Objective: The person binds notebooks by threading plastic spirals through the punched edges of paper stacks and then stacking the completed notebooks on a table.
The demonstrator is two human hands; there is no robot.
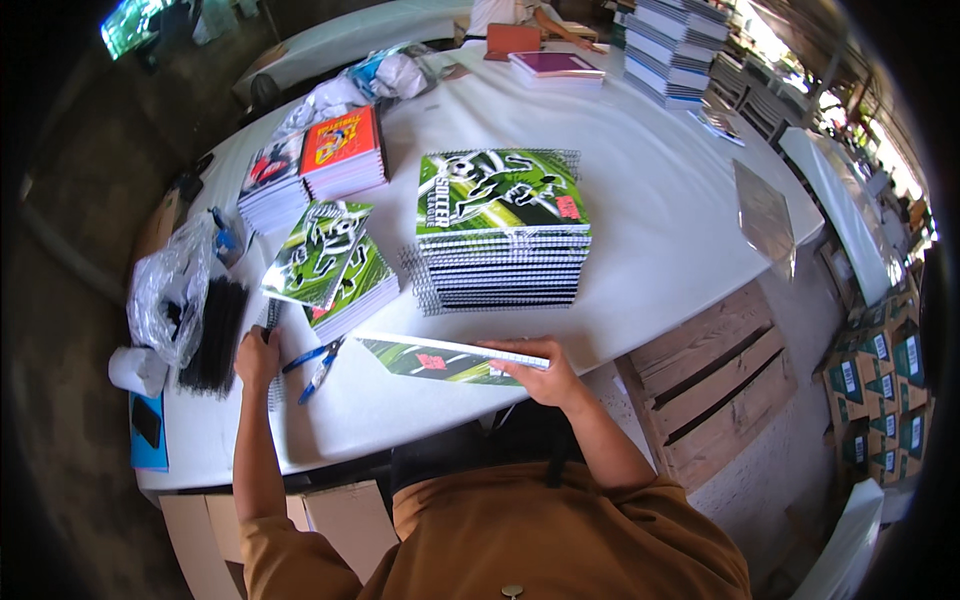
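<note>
My right hand grips a green soccer-cover notebook by one end, tilted so its white page edge shows. Toward the left, my left hand is closed on a dark spiral binding coil, which sticks out above and below the fingers. Between the hands, blue-handled pliers lie with their grips apart. Just beyond them, a loose green notebook rests askew on a small pile of green notebooks. A tall stack of spiral-bound green notebooks stands at the table's middle.
On the left are a bundle of black coils, a clear plastic bag and a white roll. Red-cover notebooks stand farther back. A wooden pallet lies right of the white table. Another person is across it.
</note>
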